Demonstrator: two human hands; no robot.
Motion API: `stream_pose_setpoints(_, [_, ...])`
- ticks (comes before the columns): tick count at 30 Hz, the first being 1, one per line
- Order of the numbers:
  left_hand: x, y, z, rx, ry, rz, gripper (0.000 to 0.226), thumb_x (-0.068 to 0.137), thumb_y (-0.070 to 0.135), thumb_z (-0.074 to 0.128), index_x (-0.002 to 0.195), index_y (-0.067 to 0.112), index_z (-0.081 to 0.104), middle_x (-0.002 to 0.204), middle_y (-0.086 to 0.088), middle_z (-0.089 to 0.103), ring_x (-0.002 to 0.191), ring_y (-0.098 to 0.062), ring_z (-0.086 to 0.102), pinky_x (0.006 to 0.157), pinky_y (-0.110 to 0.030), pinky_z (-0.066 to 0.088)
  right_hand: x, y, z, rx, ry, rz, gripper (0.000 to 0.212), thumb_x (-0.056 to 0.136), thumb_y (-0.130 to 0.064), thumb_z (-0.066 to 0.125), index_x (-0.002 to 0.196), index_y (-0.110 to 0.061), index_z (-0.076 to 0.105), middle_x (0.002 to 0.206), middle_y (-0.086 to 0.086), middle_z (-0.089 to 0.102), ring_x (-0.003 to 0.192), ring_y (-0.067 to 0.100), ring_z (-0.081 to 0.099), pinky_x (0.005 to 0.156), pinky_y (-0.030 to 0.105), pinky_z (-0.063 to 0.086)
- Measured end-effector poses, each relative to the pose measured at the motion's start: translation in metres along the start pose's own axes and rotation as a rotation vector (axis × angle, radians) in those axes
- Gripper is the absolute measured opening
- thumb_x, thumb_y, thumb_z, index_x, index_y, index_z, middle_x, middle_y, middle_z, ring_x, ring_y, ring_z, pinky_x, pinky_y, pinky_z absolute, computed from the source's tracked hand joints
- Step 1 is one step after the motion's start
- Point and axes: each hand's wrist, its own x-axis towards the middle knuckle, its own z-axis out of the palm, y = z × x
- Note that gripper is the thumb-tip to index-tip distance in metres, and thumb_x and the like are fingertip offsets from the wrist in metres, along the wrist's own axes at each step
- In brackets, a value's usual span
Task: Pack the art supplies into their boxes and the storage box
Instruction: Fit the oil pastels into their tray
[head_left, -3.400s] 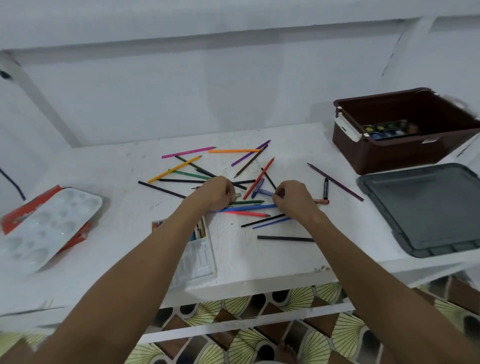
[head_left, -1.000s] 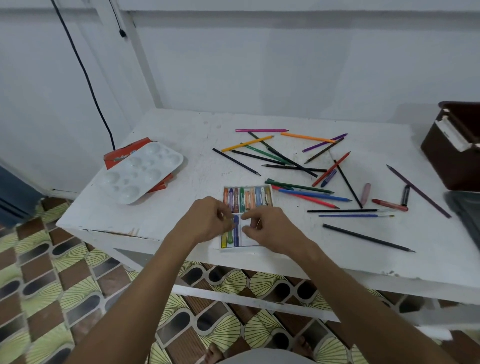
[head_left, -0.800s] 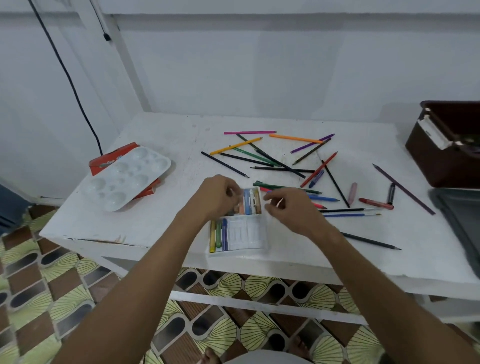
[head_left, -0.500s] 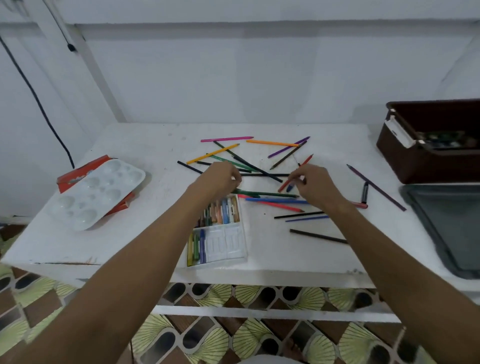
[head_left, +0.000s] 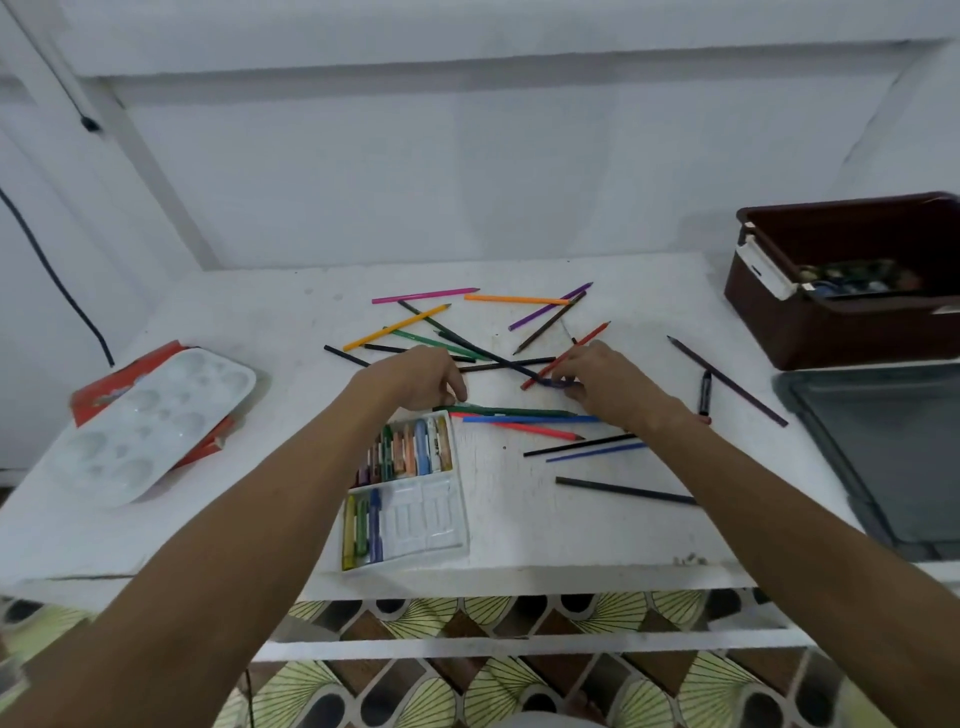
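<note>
A white crayon tray (head_left: 431, 525) lies at the table's near edge, with several crayons (head_left: 410, 452) in its far row and three in its near row. Coloured pencils (head_left: 519, 413) are scattered over the middle of the table. My right hand (head_left: 608, 382) pinches a short blue crayon (head_left: 558, 384) among the pencils, beside a red pencil (head_left: 566, 353). Just beyond the tray, my left hand (head_left: 415, 376) has its fingers curled down onto the end of a green pencil (head_left: 514, 412). Whether it holds anything is hidden.
A brown storage box (head_left: 831, 338) holding paint pots stands at the right, its grey lid (head_left: 883, 452) in front of it. A white palette (head_left: 150, 421) rests on a red box (head_left: 98, 387) at the left. A black marker (head_left: 705, 389) and a purple pencil (head_left: 727, 382) lie right of my hand.
Both hands left the crayon tray and reached out to the pencil pile. My right hand has closed on a blue crayon there, and my view swung right.
</note>
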Motion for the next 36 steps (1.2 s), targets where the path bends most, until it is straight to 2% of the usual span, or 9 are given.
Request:
stream_pose_setpoints(3, [0.001, -0.002, 0.001, -0.017, 0.008, -0.013, 0.022, 0.091, 0.013, 0.061, 0.110, 0.018, 0.072, 0.117, 0.001, 0.066, 0.103, -0.015, 0.057, 0.086, -0.023, 0.042, 0.001, 0.000, 0.000, 0.053, -0.009, 0.054, 0.028, 0.092, -0.018, 0.059, 0.119, -0.014, 0.064, 0.115, 0.007, 0.061, 0.103, 0.019, 0.053, 0.090, 0.028, 0.046])
stream_pose_setpoints(7, [0.001, -0.002, 0.005, -0.026, 0.053, -0.067, 0.019, 0.091, 0.011, 0.060, 0.106, 0.013, 0.070, 0.109, -0.004, 0.068, 0.090, -0.014, 0.055, 0.080, -0.024, 0.044, 0.000, -0.004, 0.001, 0.126, -0.012, 0.151, 0.029, 0.092, -0.015, 0.058, 0.121, -0.009, 0.061, 0.118, 0.011, 0.059, 0.105, 0.021, 0.055, 0.094, 0.028, 0.045])
stream_pose_setpoints(12, [-0.011, -0.005, 0.011, -0.134, 0.236, -0.180, 0.020, 0.091, 0.009, 0.059, 0.109, 0.011, 0.068, 0.110, -0.008, 0.066, 0.095, -0.019, 0.058, 0.078, -0.023, 0.041, -0.006, -0.014, 0.004, 0.271, 0.088, 0.214, 0.025, 0.091, -0.019, 0.061, 0.114, -0.014, 0.066, 0.109, 0.004, 0.064, 0.090, 0.012, 0.056, 0.093, 0.035, 0.047])
stream_pose_setpoints(16, [-0.043, -0.005, 0.014, -0.283, 0.380, -0.257, 0.018, 0.092, 0.011, 0.057, 0.108, 0.011, 0.068, 0.106, -0.004, 0.066, 0.085, -0.012, 0.054, 0.072, -0.019, 0.040, -0.016, -0.047, -0.008, 0.392, 0.143, 0.167, 0.024, 0.090, -0.019, 0.062, 0.111, -0.010, 0.068, 0.104, 0.003, 0.067, 0.083, 0.007, 0.053, 0.074, 0.015, 0.038])
stream_pose_setpoints(19, [-0.080, -0.005, 0.024, -0.384, 0.436, -0.306, 0.014, 0.090, 0.016, 0.060, 0.100, 0.014, 0.070, 0.096, 0.002, 0.066, 0.072, -0.006, 0.053, 0.056, -0.012, 0.035, -0.027, -0.082, -0.011, 0.541, 0.129, 0.130, 0.025, 0.087, -0.020, 0.065, 0.110, -0.010, 0.068, 0.095, 0.000, 0.069, 0.076, 0.006, 0.059, 0.064, 0.006, 0.041])
stream_pose_setpoints(24, [-0.140, 0.001, 0.057, -0.556, 0.445, -0.409, 0.008, 0.086, 0.021, 0.065, 0.092, 0.020, 0.070, 0.091, 0.004, 0.068, 0.078, -0.010, 0.061, 0.062, -0.018, 0.043, -0.046, -0.136, 0.011, 0.712, -0.035, 0.079, 0.028, 0.084, -0.016, 0.068, 0.111, -0.009, 0.068, 0.086, 0.002, 0.071, 0.070, 0.008, 0.068, 0.066, 0.017, 0.055])
stream_pose_setpoints(27, [-0.164, 0.005, 0.075, -0.662, 0.408, -0.435, 0.006, 0.084, 0.023, 0.067, 0.090, 0.022, 0.067, 0.086, 0.004, 0.070, 0.076, -0.015, 0.067, 0.072, -0.030, 0.055, -0.054, -0.156, 0.024, 0.718, -0.061, 0.062, 0.025, 0.081, -0.016, 0.069, 0.104, -0.007, 0.070, 0.078, 0.001, 0.071, 0.065, 0.006, 0.067, 0.069, 0.022, 0.057])
stream_pose_setpoints(29, [-0.174, 0.007, 0.081, -0.708, 0.409, -0.463, 0.008, 0.083, 0.024, 0.068, 0.090, 0.023, 0.067, 0.082, 0.004, 0.070, 0.070, -0.014, 0.068, 0.072, -0.034, 0.058, -0.060, -0.166, 0.031, 0.699, -0.062, 0.072, 0.022, 0.081, -0.018, 0.068, 0.102, -0.009, 0.071, 0.074, -0.002, 0.070, 0.060, 0.000, 0.064, 0.065, 0.014, 0.054])
stream_pose_setpoints(36, [-0.188, 0.012, 0.087, -0.767, 0.433, -0.504, 0.010, 0.081, 0.023, 0.071, 0.088, 0.023, 0.064, 0.072, 0.004, 0.070, 0.054, -0.008, 0.066, 0.055, -0.019, 0.052, -0.069, -0.190, 0.047, 0.654, -0.013, 0.105, 0.025, 0.082, -0.024, 0.070, 0.104, -0.013, 0.069, 0.082, -0.002, 0.068, 0.067, 0.001, 0.058, 0.061, 0.003, 0.039])
